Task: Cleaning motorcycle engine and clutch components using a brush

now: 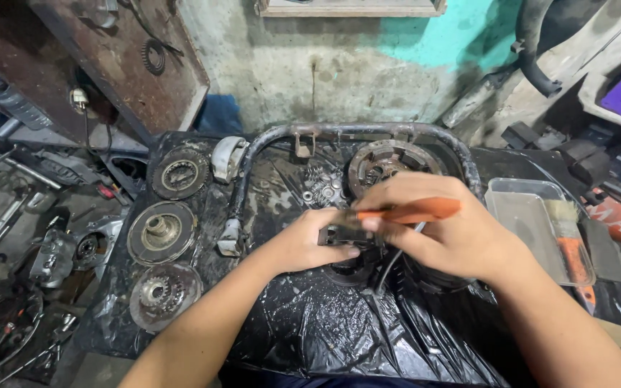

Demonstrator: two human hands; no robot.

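My right hand (pixel 448 228) grips an orange-handled tool (pixel 411 211), held level with its tip pointing left. My left hand (pixel 303 241) pinches a small dark metal part (pixel 338 235) right at that tip. Both hands hover over black plastic sheeting (pixel 339 323) that covers the work surface. Beneath the hands lies a dark round part, mostly hidden. Just beyond the right hand sits a round clutch assembly (pixel 382 162).
Three greasy round clutch parts (pixel 161 231) line the left side. Several small washers and nuts (pixel 323 187) lie near the middle. A curved rusty metal bar (pixel 339 133) arches across the back. A clear tray (pixel 533 215) holding an orange-handled brush (pixel 573 251) sits right. Scattered tools clutter the far left.
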